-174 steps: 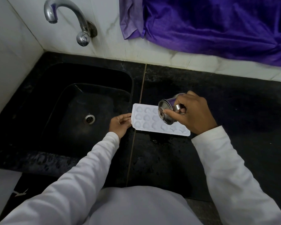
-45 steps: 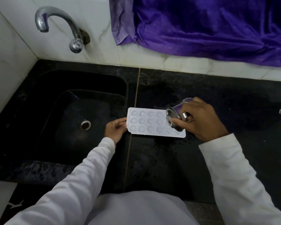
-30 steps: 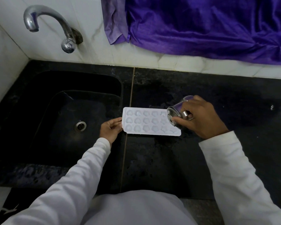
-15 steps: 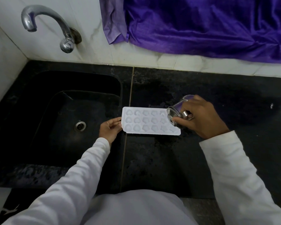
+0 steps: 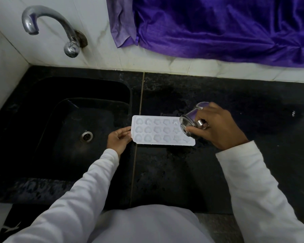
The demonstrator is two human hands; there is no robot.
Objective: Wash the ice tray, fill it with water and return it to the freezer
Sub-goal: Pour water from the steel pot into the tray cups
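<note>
right hand [image 5: 216,128]: you are grasping the steel cup [image 5: 190,117] with your fingers curled round its side; your thumb is lying near its rim
steel cup: you are tipping it far over, its mouth facing left and down over the right end of the ice tray [image 5: 158,133]; I cannot tell whether water is running out
left hand [image 5: 118,139]: you are holding the tray's left short edge between thumb and fingertips, steadying it
ice tray: it is lying flat, white, pockets facing up, on the counter [image 5: 174,172] just right of the sink [image 5: 47,88]; its long side is running left to right; the right corner is sitting under the cup
counter: black stone; wet-looking speckles are showing around and below the tray
sink: black, sunk into the counter's left part; its drain [image 5: 86,136] is lying left of your left hand, well apart from the tray
tap [image 5: 47,21]: it is curving out from the white tiled wall above the sink
purple cloth [image 5: 218,28]: it is hanging down the wall behind the counter
sleeves [image 5: 249,186]: white, covering both your arms to the wrists
</note>
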